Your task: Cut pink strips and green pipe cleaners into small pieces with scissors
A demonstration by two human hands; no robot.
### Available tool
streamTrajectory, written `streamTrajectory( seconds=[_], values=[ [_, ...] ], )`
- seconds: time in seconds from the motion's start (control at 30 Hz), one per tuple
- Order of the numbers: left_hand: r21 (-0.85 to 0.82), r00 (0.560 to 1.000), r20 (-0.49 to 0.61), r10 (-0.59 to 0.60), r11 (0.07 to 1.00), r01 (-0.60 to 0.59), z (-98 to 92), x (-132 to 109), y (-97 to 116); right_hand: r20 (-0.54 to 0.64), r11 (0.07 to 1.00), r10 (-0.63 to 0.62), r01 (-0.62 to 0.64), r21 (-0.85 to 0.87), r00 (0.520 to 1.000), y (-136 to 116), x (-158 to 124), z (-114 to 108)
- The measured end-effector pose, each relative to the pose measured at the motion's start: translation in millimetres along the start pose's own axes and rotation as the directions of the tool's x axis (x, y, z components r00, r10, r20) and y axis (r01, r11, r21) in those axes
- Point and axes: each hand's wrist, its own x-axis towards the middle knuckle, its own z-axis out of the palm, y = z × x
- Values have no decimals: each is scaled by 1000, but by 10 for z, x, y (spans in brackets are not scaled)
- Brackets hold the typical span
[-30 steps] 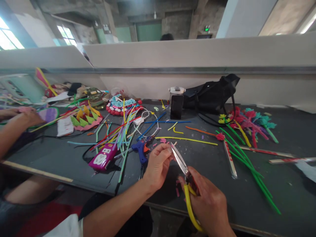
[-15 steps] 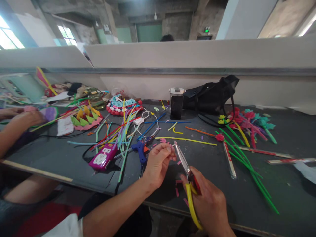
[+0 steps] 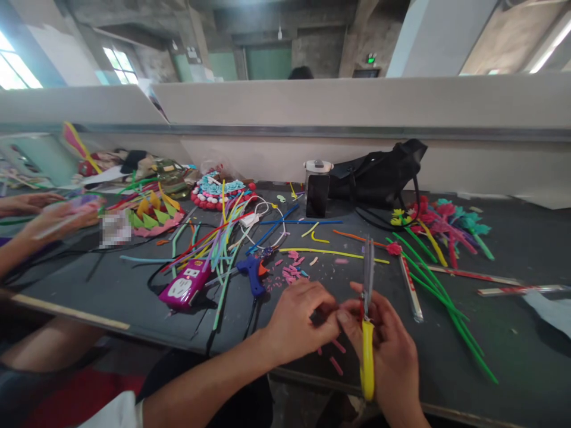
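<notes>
My right hand [image 3: 390, 351] is closed round a pair of scissors [image 3: 367, 356] with yellow handles, its blades together and pointing up. Fingers of my left hand [image 3: 303, 318] are pinched, their tips meeting the right thumb and fingertips; whatever lies between them is too small to make out. Beyond my left hand lie short pink cut pieces [image 3: 292, 271] in a loose scatter. More pink strips [image 3: 336, 365] rest on the table below the hands. A blue glue gun [image 3: 255, 275] stands left of the pile.
Left of the glue gun are a purple box [image 3: 186, 285] and a bundle of coloured pipe cleaners [image 3: 223, 229]. A phone [image 3: 317, 196] leans on a clear cup before a black bag [image 3: 379, 175]. Green stems [image 3: 441, 309] lie right. A co-worker's hands [image 3: 57, 220] are far left.
Both hands have drawn closer together and nearer me. The scissors have swung from slanting toward my left fingertips to upright, away from them. The co-worker's hand has shifted right.
</notes>
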Motion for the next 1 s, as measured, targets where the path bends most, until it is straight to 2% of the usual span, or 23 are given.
streamTrajectory(
  seconds=[0.17,0.37,0.43,0.47,0.53,0.57,0.63,0.7,0.8,0.87,0.93,1.0],
  values=[
    [127,998,50,47,991,-53,29,-27,5,48,976,146,-151,158,988,-3,-1,-8],
    [222,995,32,99,970,-104,50,-47,-9,50,961,204,-210,181,978,30,11,-19],
    [216,996,27,82,973,-86,46,-48,5,65,957,215,-224,183,974,48,11,-21],
    [188,998,39,40,981,-46,38,-42,16,74,955,219,-229,186,973,57,9,-24],
    [74,988,100,-116,991,109,4,-14,34,87,953,225,-238,187,970,70,5,-31],
    [-3,966,155,-209,977,212,-21,6,36,90,955,220,-233,181,971,69,3,-34],
    [-155,891,290,-349,902,403,-80,52,21,85,969,182,-194,154,980,52,2,-34],
    [-255,822,403,-402,813,523,-137,93,-13,67,983,121,-129,134,990,18,4,-22],
    [-332,756,512,-407,719,611,-184,124,-59,50,989,58,-64,131,997,-30,-1,2],
    [-378,729,555,-400,660,650,-183,124,-69,57,994,29,-35,107,998,-40,-10,7],
    [-446,725,554,-410,589,674,-169,117,-67,55,999,-21,19,43,998,-29,-22,-4],
    [-550,745,490,-453,502,667,-156,114,-61,21,994,-87,88,-60,996,-1,-28,-23]
  ],
)
